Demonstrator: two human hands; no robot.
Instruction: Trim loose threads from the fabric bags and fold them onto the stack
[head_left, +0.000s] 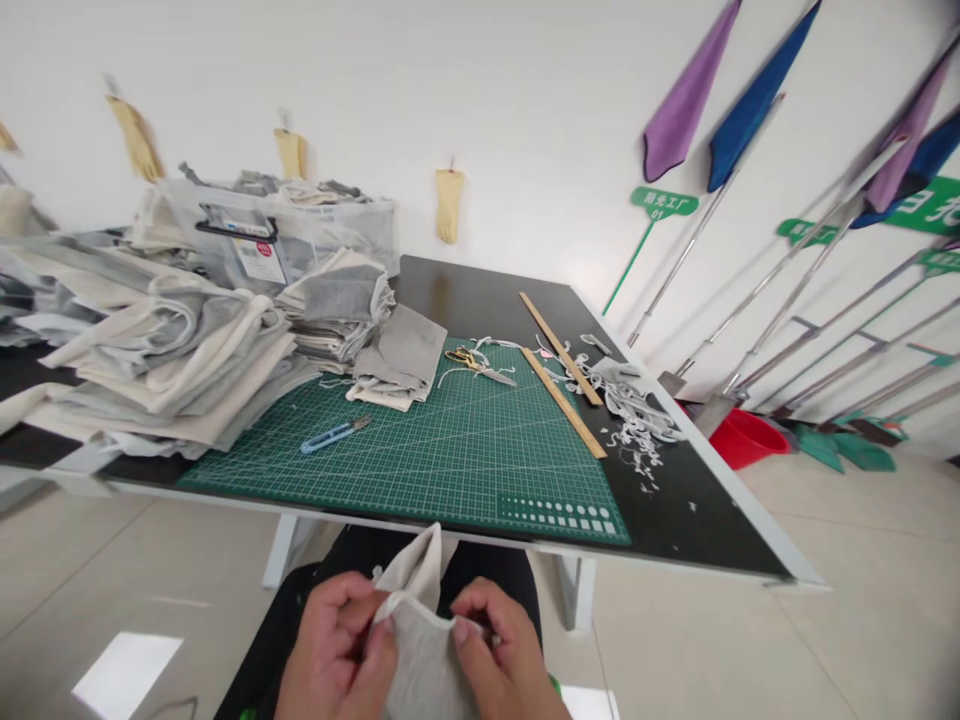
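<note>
A light grey and cream cloth piece (424, 660) is held between my two hands over my lap, below the table's front edge. My left hand (337, 640) pinches its left side near a pale stitched edge. With thumb and fingers closed, my right hand (499, 645) grips the right side of that edge. A cream fold of the cloth stands up behind the edge. What lies inside my right hand's curled fingers is too small to make out.
A green cutting mat (450, 460) holds a blue cutter (334, 435), gold-handled scissors (480, 366) and a wooden ruler (562, 402). Another ruler (561, 348) and cloth scraps (637, 400) lie right. Stacked cloths (180, 350) and a clear bin (300, 235) stand left.
</note>
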